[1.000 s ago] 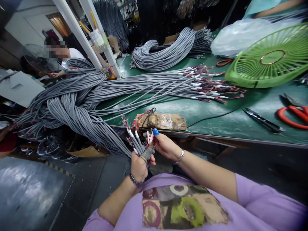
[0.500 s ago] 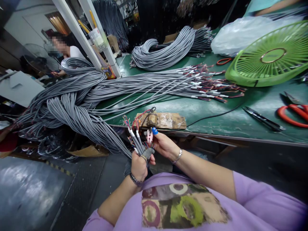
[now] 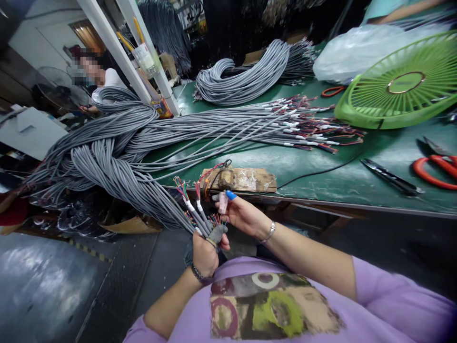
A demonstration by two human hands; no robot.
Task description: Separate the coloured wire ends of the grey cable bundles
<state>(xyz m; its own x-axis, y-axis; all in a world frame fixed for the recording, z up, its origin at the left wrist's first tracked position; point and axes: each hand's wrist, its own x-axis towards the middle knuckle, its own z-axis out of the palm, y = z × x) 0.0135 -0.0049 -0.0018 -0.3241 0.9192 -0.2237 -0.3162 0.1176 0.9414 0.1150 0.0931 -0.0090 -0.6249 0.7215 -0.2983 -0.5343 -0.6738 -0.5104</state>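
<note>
My left hand (image 3: 207,248), with a grey covering on the thumb, is closed around several grey cables (image 3: 202,220). Their stripped ends, with white bands and thin coloured wires (image 3: 181,188), stick up above the fist. Just right of them, my right hand (image 3: 241,214) pinches a small pale pink clip-like piece (image 3: 223,202), blurred by motion; a blue cover wraps one fingertip. Behind both hands, a wooden block (image 3: 255,179) with a lump and a black wire lies at the table's front edge.
Long grey cable bundles (image 3: 107,166) drape over the green table (image 3: 314,166) and its left end. A coiled bundle (image 3: 250,76) lies behind. At right are a green fan (image 3: 403,83), black-handled pliers (image 3: 391,177) and red-handled scissors (image 3: 433,166). Another person (image 3: 110,81) is at back left.
The cable ends in my left hand have tilted and shifted slightly left. My right hand has moved a little right and down, with the pink piece still in its fingers.
</note>
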